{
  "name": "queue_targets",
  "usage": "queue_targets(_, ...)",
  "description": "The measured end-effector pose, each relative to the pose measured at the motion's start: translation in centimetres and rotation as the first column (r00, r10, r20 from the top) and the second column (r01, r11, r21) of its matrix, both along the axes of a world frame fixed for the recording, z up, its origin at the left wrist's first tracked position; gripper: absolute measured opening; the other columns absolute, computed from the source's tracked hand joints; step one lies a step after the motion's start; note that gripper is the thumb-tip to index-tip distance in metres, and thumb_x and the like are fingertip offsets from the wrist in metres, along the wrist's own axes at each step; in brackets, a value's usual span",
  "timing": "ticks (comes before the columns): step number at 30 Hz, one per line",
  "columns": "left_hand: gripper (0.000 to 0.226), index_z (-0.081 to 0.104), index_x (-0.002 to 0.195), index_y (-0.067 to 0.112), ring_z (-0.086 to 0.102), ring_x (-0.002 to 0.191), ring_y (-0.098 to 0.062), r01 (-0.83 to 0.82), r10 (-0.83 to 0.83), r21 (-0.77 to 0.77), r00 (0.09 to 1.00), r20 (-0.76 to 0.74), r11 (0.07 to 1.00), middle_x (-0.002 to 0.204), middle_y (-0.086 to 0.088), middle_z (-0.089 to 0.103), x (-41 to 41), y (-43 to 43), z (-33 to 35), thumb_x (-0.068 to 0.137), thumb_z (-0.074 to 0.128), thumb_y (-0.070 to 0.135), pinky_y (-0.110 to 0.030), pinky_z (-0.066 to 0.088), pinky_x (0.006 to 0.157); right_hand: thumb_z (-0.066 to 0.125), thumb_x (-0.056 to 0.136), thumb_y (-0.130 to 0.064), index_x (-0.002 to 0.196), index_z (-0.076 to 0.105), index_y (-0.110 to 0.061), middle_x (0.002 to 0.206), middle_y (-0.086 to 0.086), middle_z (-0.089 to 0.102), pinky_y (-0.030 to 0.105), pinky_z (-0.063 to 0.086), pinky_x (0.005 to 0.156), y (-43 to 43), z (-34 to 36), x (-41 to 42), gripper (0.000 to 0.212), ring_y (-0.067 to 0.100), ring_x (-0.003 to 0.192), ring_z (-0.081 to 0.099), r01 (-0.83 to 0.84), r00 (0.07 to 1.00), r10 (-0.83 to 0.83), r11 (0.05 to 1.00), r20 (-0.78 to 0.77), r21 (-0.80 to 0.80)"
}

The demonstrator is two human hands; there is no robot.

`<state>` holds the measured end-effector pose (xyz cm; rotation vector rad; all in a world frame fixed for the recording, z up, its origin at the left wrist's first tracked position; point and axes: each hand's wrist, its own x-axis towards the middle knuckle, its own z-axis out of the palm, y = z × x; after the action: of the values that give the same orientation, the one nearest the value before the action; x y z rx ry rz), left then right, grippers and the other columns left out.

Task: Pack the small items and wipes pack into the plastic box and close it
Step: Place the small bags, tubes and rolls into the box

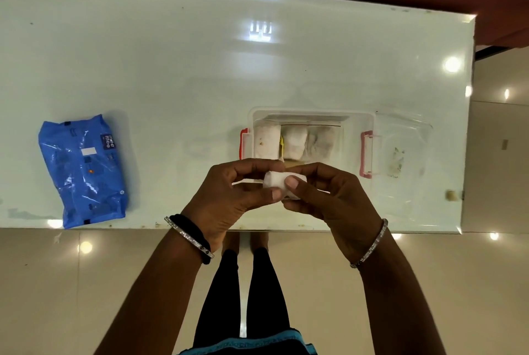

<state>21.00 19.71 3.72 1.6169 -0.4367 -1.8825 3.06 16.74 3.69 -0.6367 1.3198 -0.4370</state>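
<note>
A clear plastic box (355, 125) with pink side latches stands open on the white table, with several white rolled items (294, 141) side by side in it. Just in front of the box, my left hand (229, 197) and my right hand (332, 197) together pinch a small white roll (276, 181) above the table's near edge. The box's clear lid (406, 154) lies flat to the right of the box. A blue wipes pack (83, 170) lies far to the left on the table, apart from both hands.
The white glossy table (200, 68) ends at a near edge just below my hands and a right edge past the lid. A small beige object (451, 195) sits at the right edge. Tiled floor and my legs show below.
</note>
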Motion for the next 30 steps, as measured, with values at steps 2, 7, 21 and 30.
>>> queue_targets(2,0.045,0.073,0.108,0.018,0.073,0.089,-0.013,0.022,-0.022,0.007,1.0,0.003,1.0,0.106,-0.002,0.074,-0.2,0.0,-0.1,0.068,0.08,-0.001,-0.016,0.053,0.07,0.077,0.073,-0.008,0.1,0.07,0.002,0.093,0.016,0.073,0.033,0.06,0.078,0.1,-0.1,-0.7,0.029,0.027,0.079,0.072,-0.018,1.0,0.018,1.0,-0.006,-0.015)
queue_targets(7,0.036,0.073,0.105,0.023,0.073,0.085,-0.02,0.008,-0.013,0.039,0.99,0.141,0.999,0.095,-0.005,0.073,-0.8,0.0,-0.8,0.072,0.081,0.013,-0.024,0.058,0.073,0.08,0.067,0.007,0.087,0.069,-0.003,0.094,0.01,0.076,0.023,0.051,0.066,-0.3,-1.0,-3.5,0.025,0.016,0.074,0.07,0.043,0.969,-0.058,0.997,-0.239,-0.064)
queue_targets(21,0.023,0.064,0.093,0.022,0.063,0.07,0.001,0.1,-0.105,0.048,0.724,0.682,0.994,0.083,0.009,0.065,-0.8,0.8,-3.6,0.075,0.078,0.02,-0.01,0.038,0.056,0.071,0.083,-0.014,0.124,0.058,-0.013,0.118,0.012,0.059,0.026,0.041,0.082,-2.5,-8.0,-2.8,0.043,0.028,0.104,0.06,-0.428,0.526,0.219,0.903,-0.822,-0.034)
queue_targets(30,0.021,0.064,0.087,0.018,0.07,0.069,-0.007,0.053,-0.094,0.085,0.776,0.624,0.995,0.08,0.006,0.07,-0.3,1.0,-4.8,0.073,0.078,0.009,-0.013,0.045,0.053,0.068,0.085,-0.029,0.113,0.058,-0.009,0.113,0.013,0.065,0.035,0.047,0.085,-3.0,-10.4,-1.6,0.036,0.032,0.108,0.061,-0.515,0.313,0.364,0.841,-0.877,0.165)
